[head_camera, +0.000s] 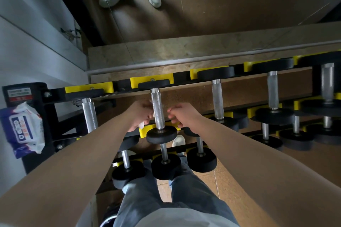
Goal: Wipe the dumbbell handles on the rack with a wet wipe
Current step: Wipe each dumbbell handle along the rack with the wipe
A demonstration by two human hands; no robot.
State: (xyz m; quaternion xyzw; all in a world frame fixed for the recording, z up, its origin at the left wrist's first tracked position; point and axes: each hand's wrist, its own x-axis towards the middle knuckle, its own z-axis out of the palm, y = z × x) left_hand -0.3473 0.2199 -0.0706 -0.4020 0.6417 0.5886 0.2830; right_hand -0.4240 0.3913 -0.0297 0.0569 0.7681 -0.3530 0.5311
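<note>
Clutching a crumpled wet wipe, the left hand sits against the left side of the knurled dumbbell handle, second from the rack's left end and running front-to-back, while the right hand hovers just right, loosely curled, apparently empty.

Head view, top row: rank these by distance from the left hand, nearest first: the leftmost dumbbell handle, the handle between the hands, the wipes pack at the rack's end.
Measured from the left hand, which grips a wet wipe:
1. handle between the hands: at its fingertips, just to its right.
2. leftmost handle: one slot to its left.
3. wipes pack: at the rack's far left end.
</note>
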